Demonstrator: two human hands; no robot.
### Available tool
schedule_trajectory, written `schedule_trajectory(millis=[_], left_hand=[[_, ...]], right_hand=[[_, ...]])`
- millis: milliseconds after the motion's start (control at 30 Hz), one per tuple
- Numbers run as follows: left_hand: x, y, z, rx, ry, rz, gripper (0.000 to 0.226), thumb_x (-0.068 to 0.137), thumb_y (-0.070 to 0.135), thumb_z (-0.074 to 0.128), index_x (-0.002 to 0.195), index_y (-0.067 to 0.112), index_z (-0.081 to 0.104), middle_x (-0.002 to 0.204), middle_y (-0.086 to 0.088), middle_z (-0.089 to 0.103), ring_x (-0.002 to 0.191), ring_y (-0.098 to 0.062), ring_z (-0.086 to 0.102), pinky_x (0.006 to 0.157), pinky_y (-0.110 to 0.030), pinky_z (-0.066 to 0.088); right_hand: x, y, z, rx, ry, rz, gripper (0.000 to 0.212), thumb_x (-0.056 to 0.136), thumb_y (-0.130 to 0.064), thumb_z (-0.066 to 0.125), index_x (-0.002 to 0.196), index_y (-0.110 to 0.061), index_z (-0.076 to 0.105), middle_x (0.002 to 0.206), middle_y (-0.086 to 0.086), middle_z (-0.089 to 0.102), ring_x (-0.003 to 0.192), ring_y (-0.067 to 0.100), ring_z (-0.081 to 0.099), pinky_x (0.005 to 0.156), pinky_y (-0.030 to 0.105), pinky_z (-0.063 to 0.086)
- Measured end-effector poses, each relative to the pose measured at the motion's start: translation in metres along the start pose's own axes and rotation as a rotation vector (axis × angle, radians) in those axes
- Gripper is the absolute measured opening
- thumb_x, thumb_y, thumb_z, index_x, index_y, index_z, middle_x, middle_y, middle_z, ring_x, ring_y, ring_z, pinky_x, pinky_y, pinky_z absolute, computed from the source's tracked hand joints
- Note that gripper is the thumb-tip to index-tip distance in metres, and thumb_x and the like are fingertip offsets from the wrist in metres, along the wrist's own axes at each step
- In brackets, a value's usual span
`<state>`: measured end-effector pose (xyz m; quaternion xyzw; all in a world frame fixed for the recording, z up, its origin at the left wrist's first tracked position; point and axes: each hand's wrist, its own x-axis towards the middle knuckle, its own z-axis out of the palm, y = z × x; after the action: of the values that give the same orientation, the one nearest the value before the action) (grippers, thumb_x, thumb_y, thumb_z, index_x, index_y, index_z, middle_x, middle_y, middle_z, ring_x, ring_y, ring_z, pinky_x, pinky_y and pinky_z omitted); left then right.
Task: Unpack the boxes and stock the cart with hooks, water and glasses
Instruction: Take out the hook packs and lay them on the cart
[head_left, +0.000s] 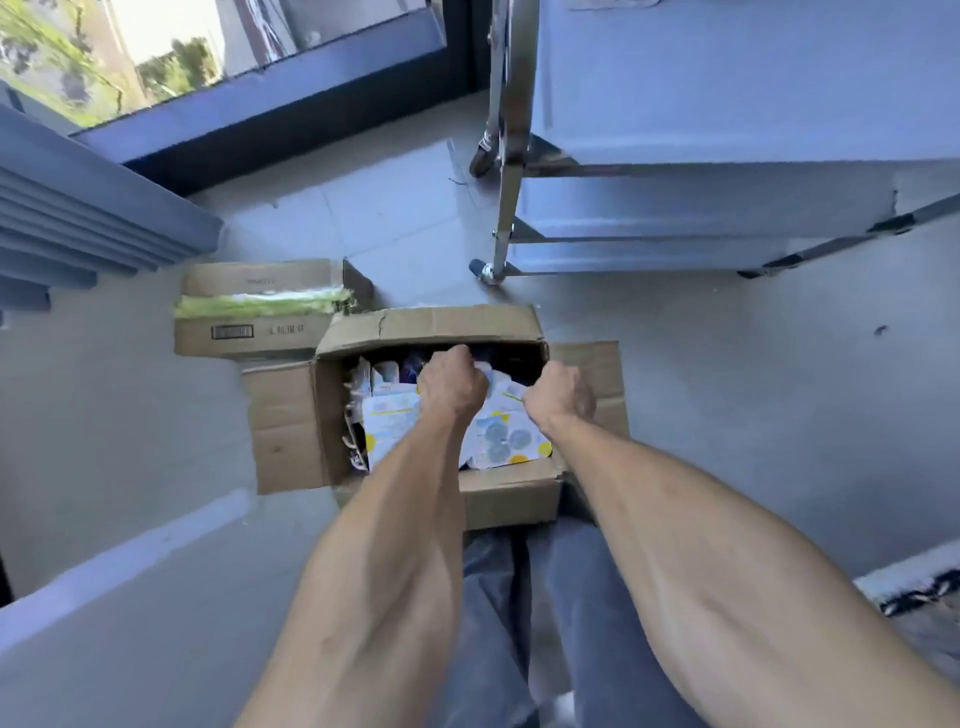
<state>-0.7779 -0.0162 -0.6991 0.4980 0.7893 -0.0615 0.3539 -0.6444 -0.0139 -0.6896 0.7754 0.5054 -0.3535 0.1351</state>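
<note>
Both hands' fingertips hidden in box (contents blurred), cart cropped top/right

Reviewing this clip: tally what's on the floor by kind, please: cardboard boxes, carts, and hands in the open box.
Cardboard boxes: 2, the open box with printed packets and the smaller box behind it
Carts: 1, the metal cart on castors
Hands in the open box: 2, left hand and right hand
Total: 5
</note>
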Motion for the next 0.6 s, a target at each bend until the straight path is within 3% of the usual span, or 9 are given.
schedule_trajectory(millis=[100,300,467,600], left_hand=[[0.015,-0.053,0.053,-0.002,-0.068,-0.13,0.021,0.083,0.012,0.05,0.099,0.005,0.062,0.104,-0.021,0.065,0.099,-0.042,0.061,0.071,-0.036,0.041],[0.057,-0.126,0.148,0.012,-0.087,-0.223,0.022,0.083,0.006,0.048,0.103,0.006,0.059,0.11,-0.015,0.059,0.1,-0.037,0.058,0.078,-0.039,0.044],[0.098,-0.16,0.2,-0.027,-0.04,-0.235,0.014,0.086,0.005,0.045,0.094,0.014,0.05,0.101,-0.011,0.062,0.09,-0.032,0.056,0.071,-0.034,0.037],[0.101,-0.172,0.225,-0.064,0.023,-0.252,0.016,0.097,0.018,0.042,0.103,0.013,0.055,0.098,-0.017,0.065,0.09,-0.036,0.06,0.069,-0.033,0.035]], right_hand=[[0.02,0.013,0.07,-0.054,-0.084,0.002,0.03,0.085,-0.022,0.06,0.113,-0.012,0.064,0.117,0.014,0.064,0.108,0.032,0.062,0.081,0.033,0.049],[0.07,0.033,0.182,-0.185,-0.196,-0.039,0.03,0.091,-0.014,0.053,0.119,-0.008,0.061,0.123,0.015,0.06,0.116,0.033,0.056,0.089,0.036,0.047],[0.113,0.041,0.241,-0.308,-0.141,-0.221,0.031,0.092,-0.007,0.048,0.122,-0.007,0.057,0.125,0.013,0.051,0.122,0.03,0.043,0.088,0.038,0.043],[0.119,0.052,0.26,-0.365,-0.104,-0.264,0.031,0.095,-0.015,0.043,0.124,-0.006,0.051,0.125,0.013,0.053,0.118,0.031,0.046,0.095,0.04,0.038]])
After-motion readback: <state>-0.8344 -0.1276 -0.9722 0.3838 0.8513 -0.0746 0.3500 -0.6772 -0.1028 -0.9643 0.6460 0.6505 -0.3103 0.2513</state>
